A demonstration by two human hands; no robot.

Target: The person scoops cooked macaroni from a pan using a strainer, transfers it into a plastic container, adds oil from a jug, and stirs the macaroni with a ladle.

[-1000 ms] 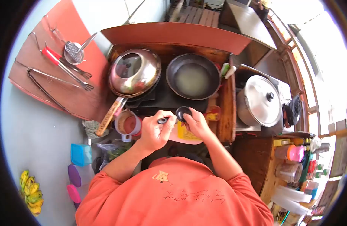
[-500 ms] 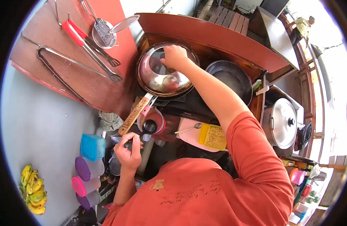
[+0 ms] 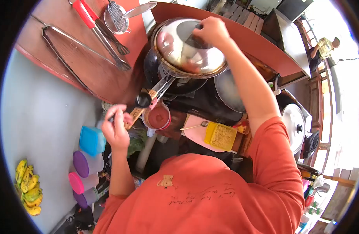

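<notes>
My right hand [image 3: 213, 34] is closed round the knob of a shiny metal lid [image 3: 175, 48], holding it tilted above a dark frying pan [image 3: 151, 70]. Part of the pan shows under the lid's left side; its contents are mostly hidden. In my left hand [image 3: 116, 128] is a black ladle [image 3: 143, 100], its round bowl raised over the pan's wooden handle [image 3: 137, 114]. Just below the ladle stands a pitcher [image 3: 159, 117] with reddish-brown liquid inside.
A second dark pan [image 3: 230, 91] sits on the stove's right. Near me are a yellow tub [image 3: 221, 137] of pale bits and a spoon [image 3: 193, 125] on a pink board [image 3: 195, 136]. A lidded pot [image 3: 292, 128] stands right. Tongs [image 3: 76, 45] lie upper left. A person [image 3: 325, 48] is far off.
My right hand has lifted the lid off the pan, up and to the right. The ladle has risen from the pitcher in my left hand, up and to the left. The camera view has shifted slightly.
</notes>
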